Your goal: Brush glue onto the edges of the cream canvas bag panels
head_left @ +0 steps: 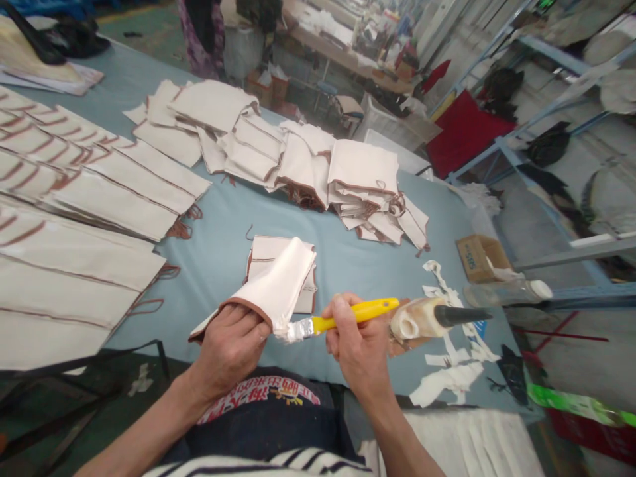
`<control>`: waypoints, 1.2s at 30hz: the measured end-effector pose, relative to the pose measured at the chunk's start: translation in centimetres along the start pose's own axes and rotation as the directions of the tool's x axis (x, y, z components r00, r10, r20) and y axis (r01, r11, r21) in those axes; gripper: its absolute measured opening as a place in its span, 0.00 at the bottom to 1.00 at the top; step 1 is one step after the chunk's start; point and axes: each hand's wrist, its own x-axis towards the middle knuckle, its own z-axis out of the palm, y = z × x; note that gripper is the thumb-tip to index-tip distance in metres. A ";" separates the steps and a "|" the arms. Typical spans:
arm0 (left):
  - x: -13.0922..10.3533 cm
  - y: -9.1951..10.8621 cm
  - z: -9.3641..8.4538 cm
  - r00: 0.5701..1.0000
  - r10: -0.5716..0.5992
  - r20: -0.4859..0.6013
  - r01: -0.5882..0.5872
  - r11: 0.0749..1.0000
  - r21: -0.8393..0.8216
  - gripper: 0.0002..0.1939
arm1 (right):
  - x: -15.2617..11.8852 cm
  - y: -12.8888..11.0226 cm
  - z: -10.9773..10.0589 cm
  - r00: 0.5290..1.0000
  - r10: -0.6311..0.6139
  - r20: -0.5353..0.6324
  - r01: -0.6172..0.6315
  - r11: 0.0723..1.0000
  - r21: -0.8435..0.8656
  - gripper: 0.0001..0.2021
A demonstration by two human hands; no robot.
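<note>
A cream fabric piece [278, 281] with brown edging is raised and tilted, my left hand [233, 341] closed on its lower edge with some fingers hidden inside the fold. My right hand [355, 338] grips a brush [325, 322] with a yellow handle. The brush's whitish bristles touch the piece's lower right corner. Below and behind the piece lies a small stack of similar pieces [308, 298] on the blue-grey table [199, 271]. Right of my right hand stands a glue-stained container [417, 319] with a black handle sticking out.
Overlapping rows of cream pieces [99, 172] cover the left side. Heaped pieces [362, 165] line the far edge. At right are scraps [450, 381], a clear bottle [511, 291], a cardboard box [479, 255] and metal shelving [546, 258]. A person's patterned clothing [201, 40] shows beyond the table.
</note>
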 end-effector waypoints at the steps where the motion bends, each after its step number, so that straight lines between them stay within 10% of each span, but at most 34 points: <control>1: 0.1 0.0 0.0 1.000 0.009 -0.021 -0.009 1.000 -0.005 0.16 | -0.2 0.1 -0.1 1.000 0.015 0.012 -0.015 1.000 0.007 0.24; 7: 0.5 0.2 -0.2 0.999 0.024 -0.026 -0.024 1.000 -0.016 0.15 | 1.1 0.3 -0.5 0.987 -0.009 -0.160 0.013 1.000 0.023 0.23; 14: 0.1 0.3 -0.1 0.999 0.030 -0.011 -0.030 1.000 0.003 0.16 | -0.3 0.5 0.0 0.995 0.098 0.012 -0.098 0.995 0.026 0.23; 20: 0.0 0.4 0.2 1.000 0.014 -0.012 -0.014 1.000 -0.008 0.15 | 0.9 0.9 -0.9 0.990 0.045 -0.133 -0.040 0.998 0.042 0.22; 36: 0.6 1.5 0.0 1.000 -0.014 -0.017 0.013 0.997 -0.079 0.15 | 0.8 2.9 -0.6 0.974 0.205 0.099 -0.226 0.925 0.304 0.23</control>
